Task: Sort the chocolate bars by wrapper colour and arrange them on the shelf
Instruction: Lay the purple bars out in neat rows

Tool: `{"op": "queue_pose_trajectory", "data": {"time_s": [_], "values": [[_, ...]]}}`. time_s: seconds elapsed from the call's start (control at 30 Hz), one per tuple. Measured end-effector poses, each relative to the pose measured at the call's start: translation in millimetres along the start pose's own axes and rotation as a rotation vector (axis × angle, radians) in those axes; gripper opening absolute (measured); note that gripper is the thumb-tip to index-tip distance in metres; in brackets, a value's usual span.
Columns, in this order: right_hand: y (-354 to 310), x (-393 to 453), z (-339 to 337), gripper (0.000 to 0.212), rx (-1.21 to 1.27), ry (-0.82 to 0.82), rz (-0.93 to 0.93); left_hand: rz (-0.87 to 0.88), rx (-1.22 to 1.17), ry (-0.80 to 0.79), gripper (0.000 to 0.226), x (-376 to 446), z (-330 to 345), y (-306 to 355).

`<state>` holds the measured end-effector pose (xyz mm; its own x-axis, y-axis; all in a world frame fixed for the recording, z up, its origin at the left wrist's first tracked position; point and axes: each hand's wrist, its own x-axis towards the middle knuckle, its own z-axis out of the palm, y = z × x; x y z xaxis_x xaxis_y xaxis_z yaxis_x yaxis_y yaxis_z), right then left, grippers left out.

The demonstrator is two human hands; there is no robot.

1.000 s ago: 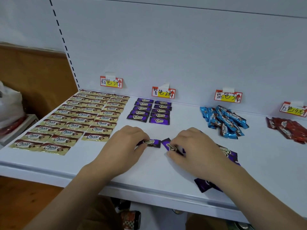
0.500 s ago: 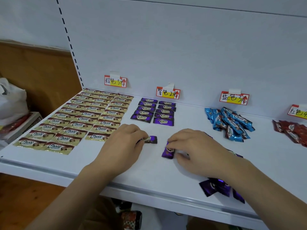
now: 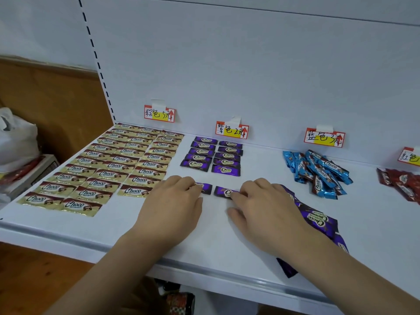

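You can read "Choco" on the gold bars (image 3: 106, 169) at far left, on the purple bars (image 3: 216, 155) in two neat columns, on the loose purple bars (image 3: 318, 221) near right, and on the blue bars (image 3: 318, 171). On the back wall (image 3: 250, 64), handwritten price tags read: gold tag (image 3: 159, 113) "5元", purple tag (image 3: 231, 130) "紫色 2元", blue tag (image 3: 324, 138) "蓝色 3元". The red tag (image 3: 410, 156) at far right is cut off.

A shop: white display shelf (image 3: 204, 251) with handwritten price tags (image 3: 231, 130) above sorted chocolate bars (image 3: 127, 160).
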<state>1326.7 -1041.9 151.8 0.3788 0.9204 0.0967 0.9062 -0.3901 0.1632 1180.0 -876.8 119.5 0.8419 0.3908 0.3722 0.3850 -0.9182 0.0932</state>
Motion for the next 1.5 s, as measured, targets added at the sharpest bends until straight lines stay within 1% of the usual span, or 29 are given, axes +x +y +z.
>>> {"op": "queue_pose_trajectory", "data": {"time_s": [0.1,0.33,0.57,0.7,0.87,1.03,1.17,1.5], "values": [[-5,5,-1,0.063,-0.015,-0.039,0.018,-0.029,0.041,-0.035,0.038,6,1,1],[-11,19,1,0.061,-0.023,-0.051,0.036,-0.044,0.052,-0.081,0.043,15,3,-2],[-16,24,3,0.067,-0.029,-0.037,0.057,-0.083,0.053,-0.107,0.052,18,7,-4],[-21,26,7,0.063,-0.054,-0.034,0.087,-0.085,0.033,-0.083,0.051,16,10,-5],[-24,25,11,0.058,-0.07,0.015,0.106,-0.09,0.037,-0.049,0.05,16,14,-6],[-22,24,12,0.057,-0.057,0.01,0.111,-0.096,0.041,-0.045,0.051,16,15,-4],[-21,25,13,0.058,-0.045,0.008,0.109,-0.099,0.027,-0.027,0.05,16,17,-5],[-19,25,15,0.062,-0.021,0.002,0.121,-0.112,0.015,-0.046,0.058,17,18,-5]]}}
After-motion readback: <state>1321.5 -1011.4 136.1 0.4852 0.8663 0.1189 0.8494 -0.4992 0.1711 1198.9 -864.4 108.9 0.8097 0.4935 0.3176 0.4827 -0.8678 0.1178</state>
